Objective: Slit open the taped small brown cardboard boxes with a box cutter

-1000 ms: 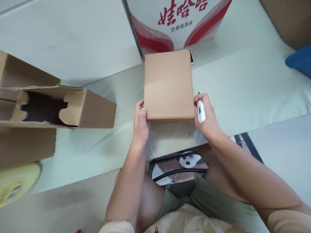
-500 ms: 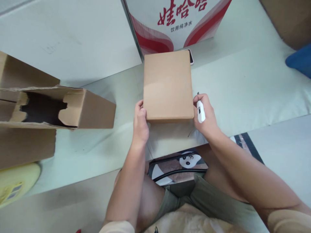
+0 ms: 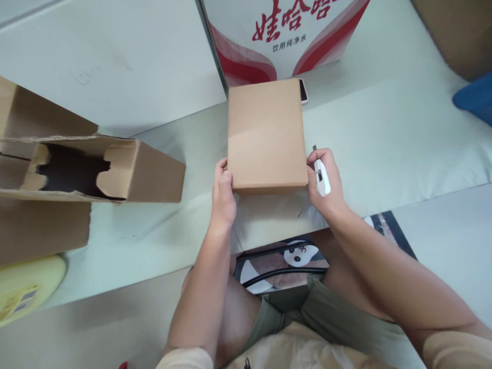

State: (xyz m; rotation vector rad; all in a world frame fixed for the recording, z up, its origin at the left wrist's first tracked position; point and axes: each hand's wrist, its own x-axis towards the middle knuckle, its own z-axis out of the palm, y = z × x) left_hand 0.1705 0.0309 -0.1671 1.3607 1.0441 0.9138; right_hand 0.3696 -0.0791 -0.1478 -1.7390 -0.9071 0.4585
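A closed plain brown cardboard box (image 3: 266, 134) lies flat on the pale green sheet (image 3: 384, 138) in front of me. My left hand (image 3: 222, 197) grips its near left corner, fingers curled against the side. My right hand (image 3: 326, 185) rests against the near right corner and holds a small white utility knife (image 3: 321, 177), its short blade pointing away from me. A phone (image 3: 303, 90) peeks out from under the box's far right corner.
An opened, torn cardboard carton (image 3: 84, 171) lies on its side at the left. A white and red printed carton (image 3: 284, 36) stands behind the box. A yellow object (image 3: 26, 289) sits at lower left, a blue one (image 3: 474, 97) at right.
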